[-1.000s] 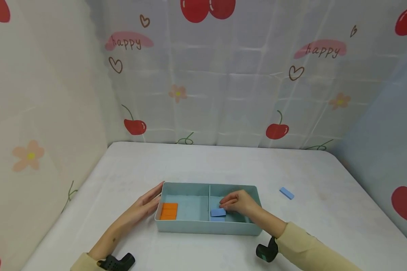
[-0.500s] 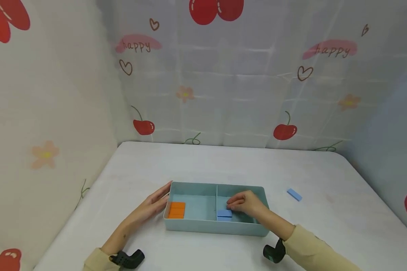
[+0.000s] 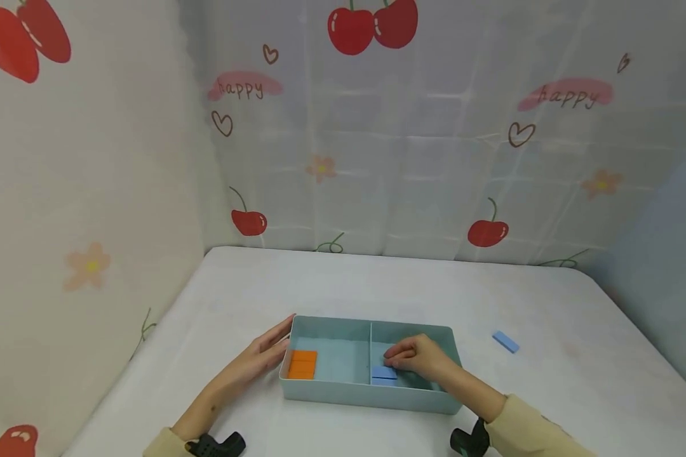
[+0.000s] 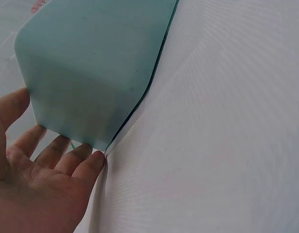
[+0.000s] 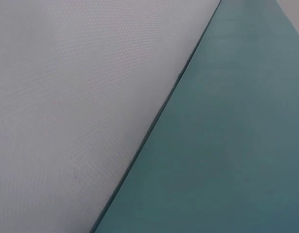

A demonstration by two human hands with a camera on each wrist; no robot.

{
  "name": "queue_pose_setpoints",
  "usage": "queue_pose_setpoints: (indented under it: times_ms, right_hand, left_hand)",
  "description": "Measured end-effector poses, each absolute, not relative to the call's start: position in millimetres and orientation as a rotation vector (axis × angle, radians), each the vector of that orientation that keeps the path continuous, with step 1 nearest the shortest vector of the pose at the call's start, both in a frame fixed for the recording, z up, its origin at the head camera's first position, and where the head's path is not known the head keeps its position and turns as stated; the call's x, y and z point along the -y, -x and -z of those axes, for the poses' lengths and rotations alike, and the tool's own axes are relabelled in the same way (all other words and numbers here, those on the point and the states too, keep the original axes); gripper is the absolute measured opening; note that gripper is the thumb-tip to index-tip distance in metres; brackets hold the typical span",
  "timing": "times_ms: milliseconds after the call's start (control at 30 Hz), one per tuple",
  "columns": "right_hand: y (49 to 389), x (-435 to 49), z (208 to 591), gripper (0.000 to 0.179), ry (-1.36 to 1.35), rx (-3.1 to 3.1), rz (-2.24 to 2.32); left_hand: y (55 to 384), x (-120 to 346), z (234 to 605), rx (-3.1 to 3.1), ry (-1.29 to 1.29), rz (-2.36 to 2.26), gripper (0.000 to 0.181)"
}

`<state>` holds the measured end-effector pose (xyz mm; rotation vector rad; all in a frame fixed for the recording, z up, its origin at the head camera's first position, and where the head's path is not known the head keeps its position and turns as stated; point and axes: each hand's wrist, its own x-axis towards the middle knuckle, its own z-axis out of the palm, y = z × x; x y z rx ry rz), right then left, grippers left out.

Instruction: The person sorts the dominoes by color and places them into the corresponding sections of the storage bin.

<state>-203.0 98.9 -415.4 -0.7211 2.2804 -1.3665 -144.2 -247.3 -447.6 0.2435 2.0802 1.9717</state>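
Note:
A pale teal box (image 3: 371,393) with a divider across its middle sits on the table. Orange blocks (image 3: 303,365) lie together in the front left corner of its left compartment. Blue blocks (image 3: 384,376) lie against the divider at the front of the right compartment. My left hand (image 3: 257,358) rests its extended fingers against the box's left end; the left wrist view shows these fingertips (image 4: 93,158) along its edge. Over the right compartment, my right hand (image 3: 423,357) has its bent fingers at the blue blocks' back edge. Whether they pinch a block is hidden.
One loose blue block (image 3: 505,341) lies on the white table (image 3: 411,285), right of the box. Patterned curtains (image 3: 400,158) stand behind the table and at both sides. The right wrist view holds only the box's teal wall (image 5: 212,136) and white cloth.
The upper blue block lay slightly askew a second ago and now sits level with the other. The right hand stays near it. The left hand keeps its place; the head view has shifted.

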Motion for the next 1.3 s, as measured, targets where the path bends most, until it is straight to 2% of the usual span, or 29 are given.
queue_pose_setpoints:
  times_ms: [667,1300]
  right_hand:
    - [203.6,-95.5,413.2,0.012,0.745,-2.315,1.287]
    - [202.7,-102.1,414.6,0.013,0.735,-2.245,1.427]
  left_hand:
    - [143.6,247.3,447.2,-2.09,-0.2,-1.961,0.055]
    - [145.4,246.3,450.1,-2.091,-0.247,-1.951,0.055]
